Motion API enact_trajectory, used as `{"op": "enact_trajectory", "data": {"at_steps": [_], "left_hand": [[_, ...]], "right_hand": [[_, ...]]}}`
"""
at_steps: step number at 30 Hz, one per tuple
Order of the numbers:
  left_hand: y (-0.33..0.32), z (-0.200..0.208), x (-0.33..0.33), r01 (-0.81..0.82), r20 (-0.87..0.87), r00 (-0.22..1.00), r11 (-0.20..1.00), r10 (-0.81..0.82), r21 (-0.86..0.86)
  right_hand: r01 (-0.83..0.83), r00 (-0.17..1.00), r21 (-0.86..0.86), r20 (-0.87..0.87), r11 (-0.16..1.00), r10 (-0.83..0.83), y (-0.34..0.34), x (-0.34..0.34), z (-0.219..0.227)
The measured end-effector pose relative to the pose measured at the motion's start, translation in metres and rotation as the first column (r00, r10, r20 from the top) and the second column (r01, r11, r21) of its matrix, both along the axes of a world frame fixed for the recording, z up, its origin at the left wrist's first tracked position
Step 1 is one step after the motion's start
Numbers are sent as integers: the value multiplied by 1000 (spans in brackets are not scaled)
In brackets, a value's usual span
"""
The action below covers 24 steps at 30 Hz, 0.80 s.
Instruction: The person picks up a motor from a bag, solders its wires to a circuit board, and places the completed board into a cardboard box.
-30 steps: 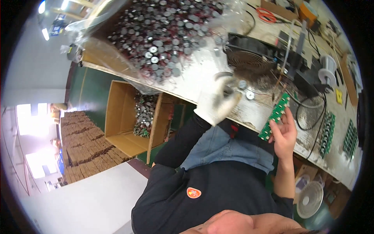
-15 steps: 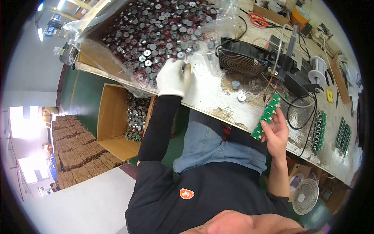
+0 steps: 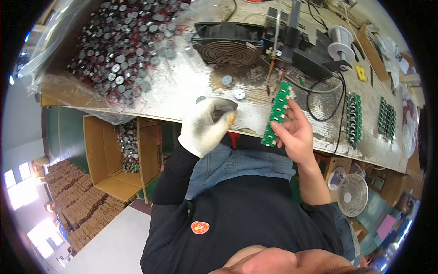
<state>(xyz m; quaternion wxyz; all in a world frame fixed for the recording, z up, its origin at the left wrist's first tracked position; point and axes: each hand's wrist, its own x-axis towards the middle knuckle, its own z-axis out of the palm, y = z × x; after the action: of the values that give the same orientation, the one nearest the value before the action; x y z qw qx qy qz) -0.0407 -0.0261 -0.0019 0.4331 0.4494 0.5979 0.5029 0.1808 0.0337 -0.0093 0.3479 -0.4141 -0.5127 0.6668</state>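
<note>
My left hand [image 3: 206,125], in a white glove with dark-stained fingertips, is over the table's front edge with thumb and forefinger brought together. A small round grey motor [image 3: 200,99] peeks out past its knuckles; it appears held, though the grip itself is hidden. My bare right hand [image 3: 294,130] grips a long green circuit board [image 3: 277,114] by its side, thumb on top, the board tilted. Two more round motors, a grey one [image 3: 226,81] and a paler one [image 3: 239,94], lie on the table between my hands, beyond the left fingertips.
A heap of wired motors [image 3: 132,45] fills the back left. Behind the board stand a black fan [image 3: 228,52] and a soldering stand with a solder-wire spool [image 3: 341,41]. Populated boards [image 3: 354,119] lie at right beside a black cable [image 3: 315,116]. An open carton [image 3: 102,155] stands below left.
My left hand has moved from the motor heap toward the board, and a motor now shows at its knuckles. My right hand still holds the board. The whole view has shifted.
</note>
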Motion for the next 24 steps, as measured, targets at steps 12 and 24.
{"op": "enact_trajectory", "data": {"at_steps": [12, 24], "left_hand": [[16, -15, 12, 45, -135, 990, 993, -31, 108], [21, -1, 14, 142, -578, 815, 954, 38, 263]], "right_hand": [[-53, 997, -11, -49, 999, 53, 3, 1, 5], [-60, 997, -27, -40, 998, 59, 2, 2, 7]]}}
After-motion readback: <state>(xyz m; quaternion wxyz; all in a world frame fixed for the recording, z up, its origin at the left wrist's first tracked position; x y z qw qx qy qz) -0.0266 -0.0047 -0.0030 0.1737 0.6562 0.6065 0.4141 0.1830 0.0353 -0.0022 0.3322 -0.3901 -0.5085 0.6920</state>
